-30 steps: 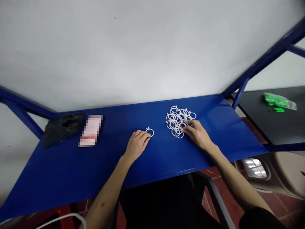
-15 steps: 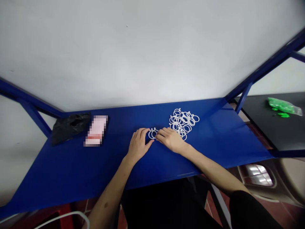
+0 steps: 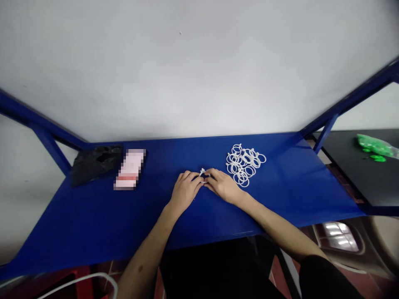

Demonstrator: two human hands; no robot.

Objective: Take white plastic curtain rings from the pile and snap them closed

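Between my two hands, near the middle of the blue table, are white plastic rings with small knobs, mostly covered by my fingers. My left hand is closed on their left side. From the other side, my right hand pinches them, its fingertips close to the left ones. Just right of my right hand lies a loose pile of several white rings, each with a small eyelet or knob. How many rings are in my fingers I cannot tell.
A black plastic bag and a pixelated pink-white object lie at the left. Blue frame bars rise at both table ends. A green bag rests on a black table at right. A brown chair stands below.
My fingers have closed in around the white rings, which showed as open circles before and are now mostly covered. My right hand has drawn clear of the pile. The view has shifted slightly.
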